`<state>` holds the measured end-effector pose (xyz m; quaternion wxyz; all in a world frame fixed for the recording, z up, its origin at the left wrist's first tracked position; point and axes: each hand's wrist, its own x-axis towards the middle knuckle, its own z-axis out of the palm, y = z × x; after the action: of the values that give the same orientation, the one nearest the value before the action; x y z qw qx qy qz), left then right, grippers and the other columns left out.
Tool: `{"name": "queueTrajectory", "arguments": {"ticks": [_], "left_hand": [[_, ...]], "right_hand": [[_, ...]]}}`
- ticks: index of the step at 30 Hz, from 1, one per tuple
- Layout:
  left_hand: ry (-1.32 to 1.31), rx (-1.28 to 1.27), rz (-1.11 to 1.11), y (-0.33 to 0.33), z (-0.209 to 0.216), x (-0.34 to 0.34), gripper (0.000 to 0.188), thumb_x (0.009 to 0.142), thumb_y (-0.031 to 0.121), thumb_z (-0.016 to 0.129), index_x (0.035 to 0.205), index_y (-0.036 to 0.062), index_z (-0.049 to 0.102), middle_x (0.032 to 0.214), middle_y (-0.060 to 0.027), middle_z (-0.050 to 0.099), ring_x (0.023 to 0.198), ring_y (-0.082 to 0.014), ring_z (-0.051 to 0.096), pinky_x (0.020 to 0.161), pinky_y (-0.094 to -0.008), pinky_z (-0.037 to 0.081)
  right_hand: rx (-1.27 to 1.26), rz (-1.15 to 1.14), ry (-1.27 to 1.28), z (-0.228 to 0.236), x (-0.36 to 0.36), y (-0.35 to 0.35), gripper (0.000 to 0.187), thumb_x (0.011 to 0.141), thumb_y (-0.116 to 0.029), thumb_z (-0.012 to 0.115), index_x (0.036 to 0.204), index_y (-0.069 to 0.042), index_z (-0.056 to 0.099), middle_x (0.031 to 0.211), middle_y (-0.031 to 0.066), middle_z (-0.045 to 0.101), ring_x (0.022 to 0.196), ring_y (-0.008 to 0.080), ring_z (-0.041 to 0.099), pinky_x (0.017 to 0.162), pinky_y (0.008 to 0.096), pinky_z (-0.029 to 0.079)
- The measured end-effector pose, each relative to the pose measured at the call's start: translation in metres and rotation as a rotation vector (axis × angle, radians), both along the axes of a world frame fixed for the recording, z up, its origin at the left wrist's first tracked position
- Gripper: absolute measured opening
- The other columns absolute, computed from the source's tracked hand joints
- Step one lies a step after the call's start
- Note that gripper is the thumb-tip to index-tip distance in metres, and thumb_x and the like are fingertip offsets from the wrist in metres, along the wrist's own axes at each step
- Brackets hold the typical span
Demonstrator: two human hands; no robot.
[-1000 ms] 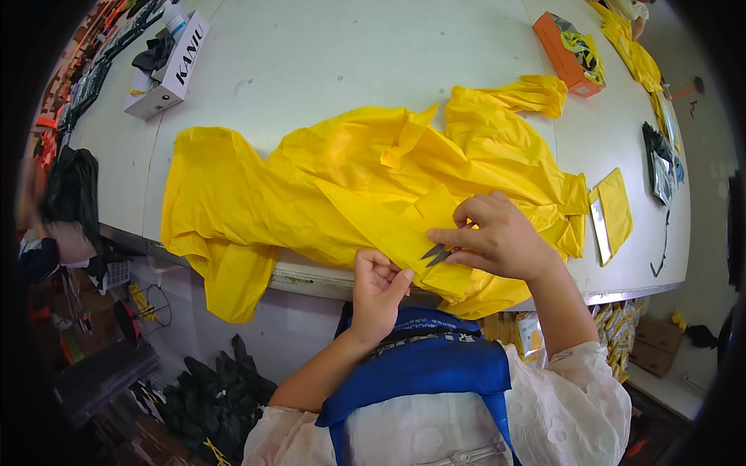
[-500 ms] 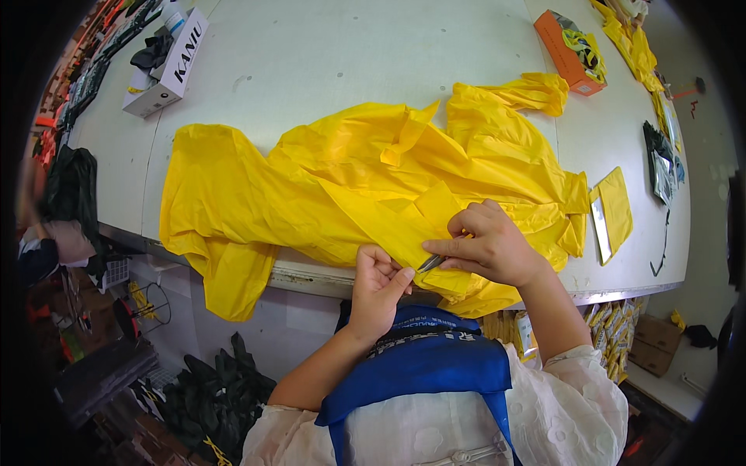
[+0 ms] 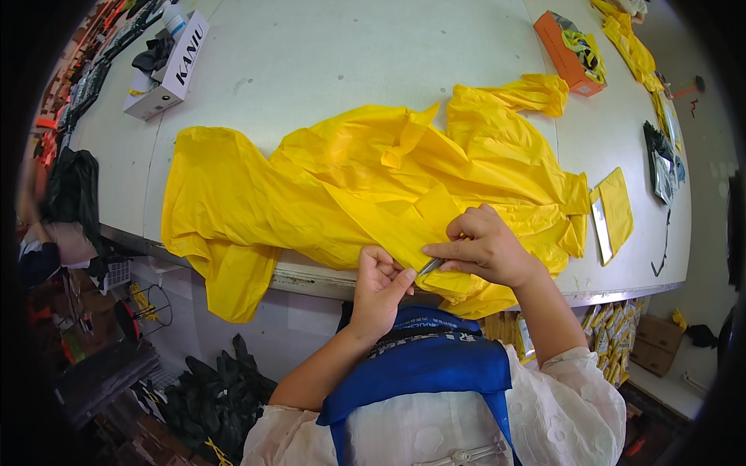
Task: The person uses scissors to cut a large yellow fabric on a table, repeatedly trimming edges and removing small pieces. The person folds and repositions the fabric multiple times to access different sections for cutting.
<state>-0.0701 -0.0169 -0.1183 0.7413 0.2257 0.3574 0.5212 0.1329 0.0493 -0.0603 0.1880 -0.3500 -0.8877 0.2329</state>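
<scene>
A large yellow garment (image 3: 342, 186) of thin shiny fabric lies spread over the white table (image 3: 350, 62), its lower edge hanging off the near side. My left hand (image 3: 381, 289) pinches the fabric's near edge at the table's rim. My right hand (image 3: 483, 247) holds a small metal tool (image 3: 430, 267), thin and silvery, with its tip against the fabric just beside my left fingers. Both hands are close together, almost touching.
A white cardboard box (image 3: 167, 66) sits at the far left of the table, an orange box (image 3: 569, 53) at the far right. A small yellow fabric piece (image 3: 616, 208) lies right of the garment. More yellow cloth (image 3: 631, 46) and dark items (image 3: 660, 163) lie at the right edge. Black bags (image 3: 210, 388) lie on the floor.
My right hand has slid a little down and toward my left hand along the garment's edge, with the tool still in it. The garment has barely shifted.
</scene>
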Motion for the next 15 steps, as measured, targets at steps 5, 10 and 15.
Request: {"name": "queueTrajectory", "arguments": {"ticks": [5,10,15], "left_hand": [[0.004,-0.005,-0.003,0.002,0.000,0.003,0.031,0.086,-0.006,0.055,0.099,0.0094,0.032,0.088,-0.0080,0.054,0.072,-0.0110,0.053,0.063,-0.0230,0.046],[0.054,-0.002,0.010,0.003,-0.003,0.003,0.030,0.087,-0.004,0.056,0.101,0.0080,0.033,0.088,-0.0076,0.053,0.072,-0.0119,0.053,0.064,-0.0234,0.047],[0.228,0.009,-0.093,-0.001,-0.010,-0.027,0.031,0.088,-0.001,0.054,0.114,0.0078,0.038,0.098,-0.0086,0.058,0.077,-0.0125,0.056,0.066,-0.0238,0.047]], "right_hand": [[0.009,-0.003,0.020,-0.002,0.004,0.000,0.032,0.070,-0.031,0.073,0.101,-0.023,0.071,0.081,-0.0005,0.051,0.075,0.0178,0.052,0.066,0.0328,0.038],[-0.106,-0.161,0.268,-0.015,0.009,-0.003,0.039,0.068,-0.025,0.077,0.105,-0.016,0.068,0.081,0.0042,0.053,0.074,0.0203,0.053,0.065,0.0333,0.040],[-0.370,-0.666,0.347,-0.032,0.033,-0.031,0.037,0.077,-0.014,0.071,0.112,-0.006,0.061,0.067,0.0004,0.039,0.061,0.0126,0.038,0.056,0.0238,0.033]]}}
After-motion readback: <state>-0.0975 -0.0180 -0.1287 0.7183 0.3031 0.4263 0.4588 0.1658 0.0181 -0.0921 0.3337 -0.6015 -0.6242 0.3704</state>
